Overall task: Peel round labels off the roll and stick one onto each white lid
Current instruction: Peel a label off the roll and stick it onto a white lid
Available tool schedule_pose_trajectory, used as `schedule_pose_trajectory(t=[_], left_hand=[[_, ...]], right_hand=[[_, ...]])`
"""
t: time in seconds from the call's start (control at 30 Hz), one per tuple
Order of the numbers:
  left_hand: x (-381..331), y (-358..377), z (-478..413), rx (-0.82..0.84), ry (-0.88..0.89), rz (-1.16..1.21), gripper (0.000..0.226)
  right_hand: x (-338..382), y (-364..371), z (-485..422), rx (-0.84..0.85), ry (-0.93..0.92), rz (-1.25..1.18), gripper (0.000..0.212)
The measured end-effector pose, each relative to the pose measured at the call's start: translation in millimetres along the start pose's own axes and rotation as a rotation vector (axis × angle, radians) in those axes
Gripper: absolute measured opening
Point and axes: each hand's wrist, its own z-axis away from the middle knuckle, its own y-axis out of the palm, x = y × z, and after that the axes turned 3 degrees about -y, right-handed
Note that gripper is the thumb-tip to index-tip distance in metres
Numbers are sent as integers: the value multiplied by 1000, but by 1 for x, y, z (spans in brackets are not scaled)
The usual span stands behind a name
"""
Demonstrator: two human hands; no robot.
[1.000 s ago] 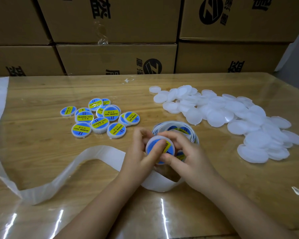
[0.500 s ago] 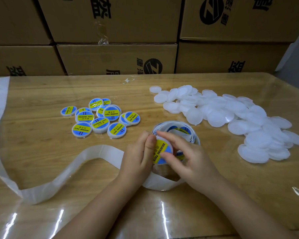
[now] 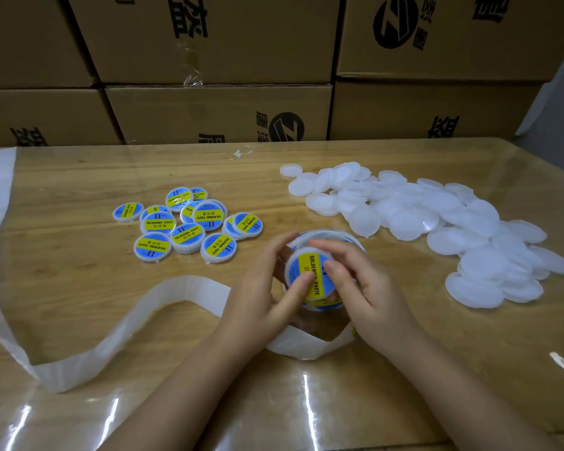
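Far left, we are seeing a white backing strip running down the edge of the table and looping across the front toward the hands. Just beyond its bend, a cluster of labelled lids is lying flat, blue and yellow faces up, some overlapping. At centre, we are watching the left hand gripping one lid by its left rim, fingers curling behind it and the thumb pressing down on the label, which is sitting on the lid's face and reading "SOLDERING PASTE". The lid is being held tilted toward the camera, just above and in front of the roll, which is standing on the table and showing only its upper rim behind the fingers. The right hand is clasping the lid's right rim, fingers bending over the top edge and one fingertip pressing on the label beside the left thumb. To the right, a pile of plain lids is spreading toward the table's far corner, many overlapping. Cardboard boxes are standing stacked along the back.
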Motion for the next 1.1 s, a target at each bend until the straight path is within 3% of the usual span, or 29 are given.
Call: schedule_pose_trajectory(t=[0.1, 0.2, 0.3, 0.43, 0.53, 0.63, 0.77, 0.9, 0.97, 1.1], left_hand=[[3, -2, -4, -3, 57, 7, 30], [18, -13, -13, -145, 2, -101, 32], [39, -33, -21, -294, -201, -244, 33], [65, -49, -19, -272, -468, -417, 39], [75, -50, -17, -230, -602, -499, 41], [79, -52, -16, -226, -671, -566, 45], [82, -54, -16, -285, -560, -698, 32], [76, -52, -14, -182, -281, -804, 6], [71, -49, -12, -108, -227, -899, 13], [66, -50, -13, 32, -287, -1034, 24]], right_hand=[[-4, 0, -2, -3, 12, 23, 27], [-12, -5, -5, -92, 1, 77, 27], [-24, -17, -11, -262, 71, 145, 23], [-48, -39, -20, -432, 226, 389, 26], [-69, -55, -20, -339, 461, 695, 37], [-81, -61, -16, -167, 561, 833, 42], [-91, -61, -14, 36, 599, 967, 43], [-91, -60, -14, -11, 577, 981, 39], [-91, -60, -14, -40, 570, 964, 38], [-90, -61, -15, -128, 546, 937, 31]])
